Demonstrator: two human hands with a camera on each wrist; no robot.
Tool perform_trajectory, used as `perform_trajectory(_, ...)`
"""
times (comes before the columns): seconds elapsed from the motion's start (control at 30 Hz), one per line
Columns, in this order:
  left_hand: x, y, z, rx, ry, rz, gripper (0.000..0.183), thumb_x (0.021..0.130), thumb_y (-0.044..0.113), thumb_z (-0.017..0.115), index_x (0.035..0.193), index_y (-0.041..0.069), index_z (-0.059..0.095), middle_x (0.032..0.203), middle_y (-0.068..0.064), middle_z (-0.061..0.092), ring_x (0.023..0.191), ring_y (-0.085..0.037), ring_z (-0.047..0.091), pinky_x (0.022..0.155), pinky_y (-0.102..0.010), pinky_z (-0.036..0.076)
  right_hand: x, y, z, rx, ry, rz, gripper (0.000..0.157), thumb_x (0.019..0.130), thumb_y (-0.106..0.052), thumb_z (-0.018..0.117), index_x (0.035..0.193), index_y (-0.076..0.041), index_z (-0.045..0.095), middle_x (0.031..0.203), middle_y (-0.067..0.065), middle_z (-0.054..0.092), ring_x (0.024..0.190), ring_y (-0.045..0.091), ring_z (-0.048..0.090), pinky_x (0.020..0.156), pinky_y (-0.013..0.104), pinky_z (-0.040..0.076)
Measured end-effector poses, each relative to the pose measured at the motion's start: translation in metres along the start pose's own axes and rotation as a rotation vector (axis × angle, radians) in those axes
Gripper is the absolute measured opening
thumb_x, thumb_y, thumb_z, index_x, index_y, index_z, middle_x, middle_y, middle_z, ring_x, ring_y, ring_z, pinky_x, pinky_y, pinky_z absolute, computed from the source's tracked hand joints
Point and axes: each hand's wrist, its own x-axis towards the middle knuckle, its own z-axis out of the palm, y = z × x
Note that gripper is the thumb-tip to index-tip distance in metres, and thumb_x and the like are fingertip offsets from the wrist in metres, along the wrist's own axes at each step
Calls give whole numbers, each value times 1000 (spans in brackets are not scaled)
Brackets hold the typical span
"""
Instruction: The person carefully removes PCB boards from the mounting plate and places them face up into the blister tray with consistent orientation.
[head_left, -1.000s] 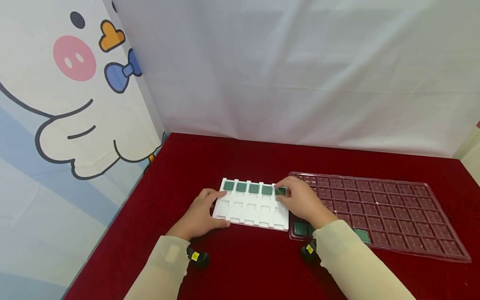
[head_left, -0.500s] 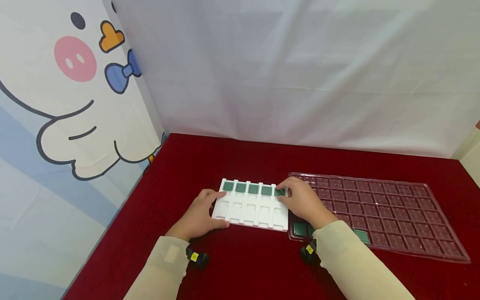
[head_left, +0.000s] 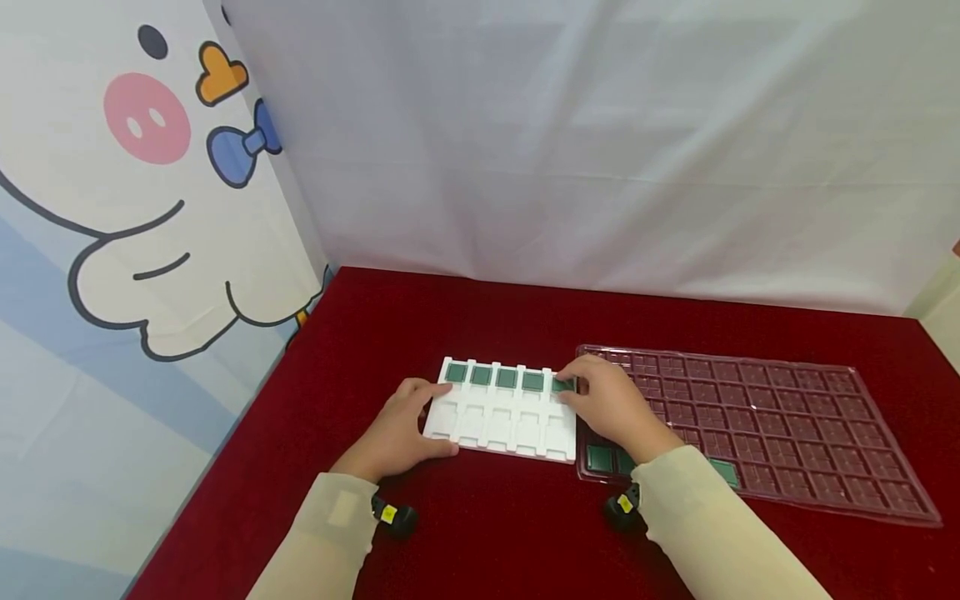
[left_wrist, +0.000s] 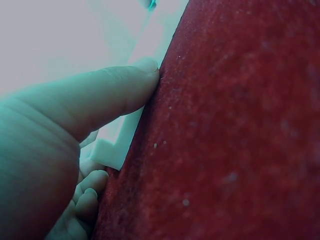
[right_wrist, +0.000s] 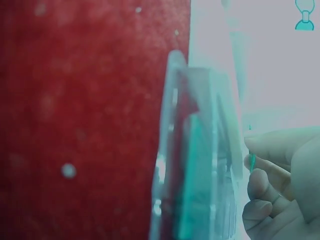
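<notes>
A white compartment tray (head_left: pixel 495 421) lies on the red cloth, with green square chips (head_left: pixel 506 378) along its far row and bare slots nearer me. My left hand (head_left: pixel 397 429) grips the tray's left end, thumb at the near edge and index finger by the far-left part. The left wrist view shows that thumb pressed on the white edge. At the tray's far right corner, my right hand (head_left: pixel 603 404) pinches a green chip (right_wrist: pixel 252 161) between thumb and fingertip. The chip sits in or just over the last slot; its seating is partly hidden by the fingers.
A clear plastic tray (head_left: pixel 780 425) with many square pockets lies right of the white one, close beside it. Several green chips (head_left: pixel 600 457) sit in its near row, partly hidden by the right forearm. White curtain (head_left: pixel 570 150) hangs behind the table.
My right hand has shifted very slightly to the right at the tray's far right slot. The left hand and the white tray stay in place.
</notes>
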Motion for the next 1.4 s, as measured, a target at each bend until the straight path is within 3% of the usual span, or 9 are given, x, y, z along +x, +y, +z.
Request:
perform_trajectory(0.13, 1, -1, 0, -2, 4, 4, 86, 77, 24, 93, 152, 18, 51, 144, -7, 45, 117, -24, 50, 98, -42, 49, -2, -1, -2, 8, 9, -3, 25, 94, -14, 77, 118, -8, 75, 104, 4, 66, 77, 19, 50, 71, 38, 44)
perform_trajectory(0.57, 1, -3, 2, 2, 2, 1, 86, 78, 24, 92, 153, 20, 50, 147, -5, 43, 119, -25, 49, 99, -43, 49, -13, 5, -1, -3, 34, -22, 25, 93, -11, 77, 118, -8, 75, 117, 5, 67, 80, 17, 52, 74, 38, 46)
perform_trajectory(1.4, 1, -3, 2, -9, 7, 10, 85, 77, 24, 92, 152, 17, 51, 145, -7, 45, 119, -26, 50, 98, -43, 49, -31, 12, -3, 0, 79, -53, 21, 91, -10, 79, 112, -8, 77, 118, 5, 68, 73, 14, 50, 69, 35, 45)
